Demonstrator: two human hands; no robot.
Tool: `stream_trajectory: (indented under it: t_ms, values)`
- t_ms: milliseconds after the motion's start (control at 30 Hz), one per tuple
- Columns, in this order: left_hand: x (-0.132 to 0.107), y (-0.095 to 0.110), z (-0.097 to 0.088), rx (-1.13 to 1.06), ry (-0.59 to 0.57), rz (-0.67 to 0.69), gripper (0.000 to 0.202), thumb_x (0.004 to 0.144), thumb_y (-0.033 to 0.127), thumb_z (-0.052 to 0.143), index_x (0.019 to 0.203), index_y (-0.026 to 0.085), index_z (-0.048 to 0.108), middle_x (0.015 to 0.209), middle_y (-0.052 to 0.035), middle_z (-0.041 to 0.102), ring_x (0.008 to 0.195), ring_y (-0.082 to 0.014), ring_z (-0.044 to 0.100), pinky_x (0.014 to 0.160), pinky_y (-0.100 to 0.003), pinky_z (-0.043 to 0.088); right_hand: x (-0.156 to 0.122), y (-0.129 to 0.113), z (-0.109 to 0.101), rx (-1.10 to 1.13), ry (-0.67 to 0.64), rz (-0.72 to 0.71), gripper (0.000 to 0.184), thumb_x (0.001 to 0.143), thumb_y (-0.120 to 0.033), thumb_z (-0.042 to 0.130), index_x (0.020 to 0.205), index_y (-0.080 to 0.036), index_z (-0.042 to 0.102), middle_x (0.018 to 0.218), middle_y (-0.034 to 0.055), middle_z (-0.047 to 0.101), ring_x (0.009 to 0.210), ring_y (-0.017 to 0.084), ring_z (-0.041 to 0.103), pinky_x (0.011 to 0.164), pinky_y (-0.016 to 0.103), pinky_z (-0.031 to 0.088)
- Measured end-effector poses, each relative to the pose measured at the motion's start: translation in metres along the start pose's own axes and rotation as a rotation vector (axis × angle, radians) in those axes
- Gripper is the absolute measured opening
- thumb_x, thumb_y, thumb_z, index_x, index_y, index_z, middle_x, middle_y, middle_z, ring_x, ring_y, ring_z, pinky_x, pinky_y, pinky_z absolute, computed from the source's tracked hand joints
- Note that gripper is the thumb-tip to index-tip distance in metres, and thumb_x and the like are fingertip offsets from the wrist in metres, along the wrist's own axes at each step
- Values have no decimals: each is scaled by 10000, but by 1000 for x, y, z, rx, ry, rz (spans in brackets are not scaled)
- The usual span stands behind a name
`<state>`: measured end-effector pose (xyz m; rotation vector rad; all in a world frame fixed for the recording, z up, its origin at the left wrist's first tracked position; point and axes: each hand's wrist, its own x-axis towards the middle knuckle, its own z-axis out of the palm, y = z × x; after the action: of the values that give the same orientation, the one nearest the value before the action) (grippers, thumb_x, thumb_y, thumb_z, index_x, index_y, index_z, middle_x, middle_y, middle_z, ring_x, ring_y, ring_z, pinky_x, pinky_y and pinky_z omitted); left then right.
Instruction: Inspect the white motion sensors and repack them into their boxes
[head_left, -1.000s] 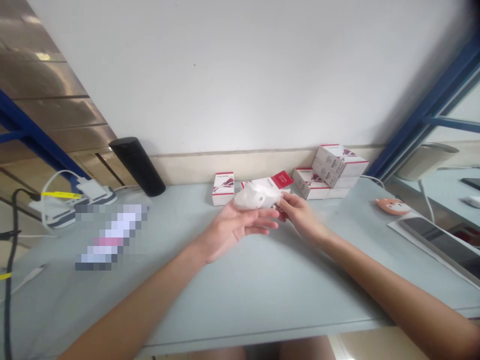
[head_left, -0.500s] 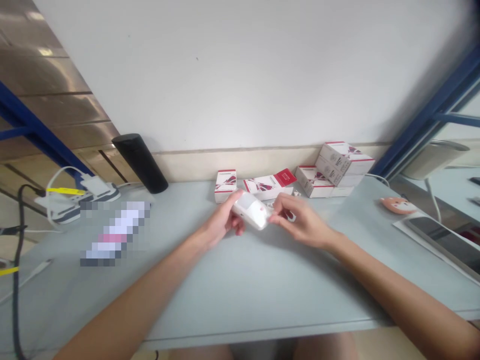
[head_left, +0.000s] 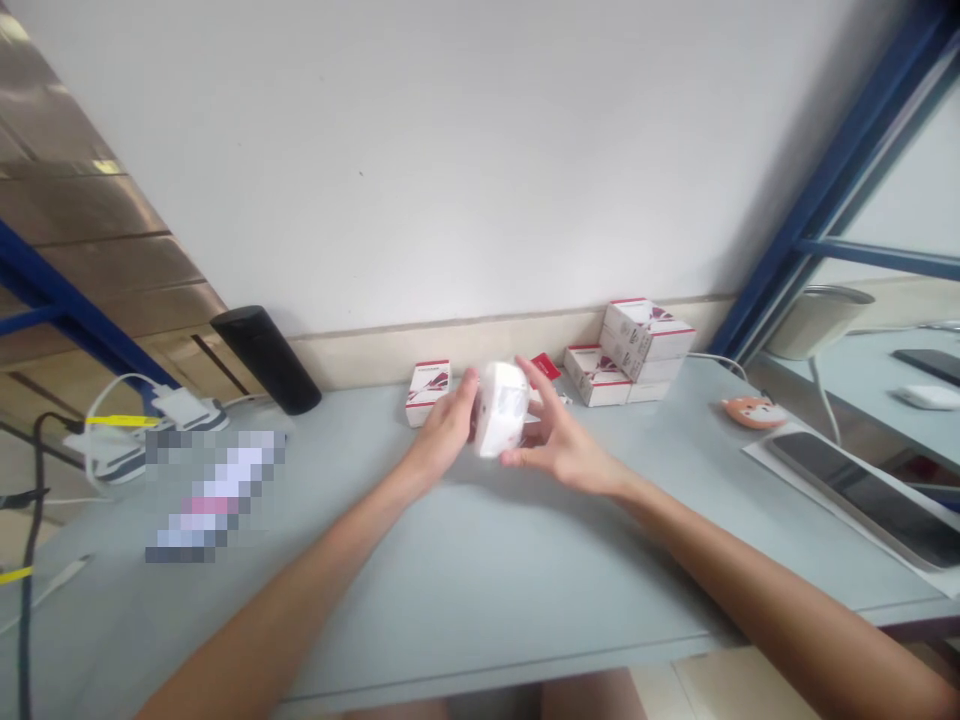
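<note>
A white device (head_left: 501, 408) stands upright between the two hands, a rounded plastic body with a pale, squarish window (head_left: 513, 400) on the face turned toward the right. Its surface looks smooth and glossy, and no marking can be read on it.

The left hand (head_left: 444, 428) is curled narrowly against the device's left side. The right hand (head_left: 559, 445) is spread wider and cups the device from the right, with its fingers (head_left: 534, 378) reaching up past the top and its thumb (head_left: 517, 458) at the lower edge. Both hands hold it above the desk (head_left: 480, 610), near the middle of the desk's length.

Bare desk runs from under the forearms to the front edge, with more open surface to the right of the hands. Left of them lies a pixelated, unreadable object (head_left: 214, 497). Toward the back edge, a white-and-red box (head_left: 429, 392) sits just beyond the left hand, and a red card (head_left: 545, 367) shows behind the right fingers. Farther right stands a stack of similar boxes (head_left: 645, 340). A black flask (head_left: 264, 360) lies at the back left.
</note>
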<state>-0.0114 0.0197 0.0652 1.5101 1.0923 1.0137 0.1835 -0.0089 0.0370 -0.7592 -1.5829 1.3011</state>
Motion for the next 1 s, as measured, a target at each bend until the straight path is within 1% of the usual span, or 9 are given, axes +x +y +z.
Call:
stream_trajectory:
  t_ms: [100,167,233,333,400,500,633,800,1000]
  values:
    - [29,5,9,75,-29,114,805,975,799,258,1013,166,754,938,-100,772,854,-232,684,735,-313,500,9,-4,-18,44,184,-26,1263,703,-511,926,1652,-410,99,1340,120,628,848,231,731,713,418,648]
    - [47,3,15,296,8,214,760,1030,699,197,1124,172,737,1106,-117,768,981,-241,687,852,-329,510,14,-6,-34,35,335,-55,1256,700,-565,907,1646,-361,106,1234,109,677,786,228,723,680,408,636]
    - [62,-3,20,508,11,268,614,1020,654,363,1233,191,705,1255,-129,732,1148,-277,655,1015,-372,470,18,-6,-51,5,470,-72,1239,706,-584,889,1633,-324,110,1221,117,683,784,229,723,693,405,631]
    - [75,-14,22,618,-50,261,604,774,549,808,1270,218,712,1243,-136,736,1222,-365,617,1123,-462,395,20,-7,-73,-88,618,-90,1186,710,-553,884,1599,-314,137,1253,133,667,789,227,725,686,389,620]
    - [76,-14,21,657,-67,247,663,721,492,864,1311,237,701,1230,-131,743,1209,-380,626,1121,-478,397,20,-7,-84,-120,677,-103,1147,718,-523,877,1571,-312,140,1223,124,677,778,226,726,674,380,610]
    - [62,-5,13,565,-4,224,662,869,573,725,1431,241,615,1369,-131,693,1260,-347,624,1091,-421,433,20,-10,-89,-93,731,-117,1130,716,-496,880,1543,-311,133,1214,119,682,781,226,726,656,366,595]
    - [16,4,0,166,-135,109,579,960,621,607,1386,230,641,1408,-103,687,1290,-316,630,1034,-346,475,17,-19,-71,-92,641,-134,1093,717,-511,891,1533,-327,188,1239,125,675,869,253,725,686,381,597]
    - [-34,-17,-11,-194,-249,-72,528,962,570,646,1370,235,646,1301,-109,742,1179,-308,695,940,-351,520,6,-18,-24,-247,375,-189,1012,736,-509,908,1535,-335,311,1261,109,670,1030,288,685,883,463,586]
    - [-36,-35,-13,-526,-265,-180,518,930,611,645,1214,185,725,1162,-140,779,1070,-328,730,936,-413,528,-4,-13,-14,-581,194,-264,355,1053,-521,518,1358,-397,648,1434,64,580,1384,309,475,1173,556,395]
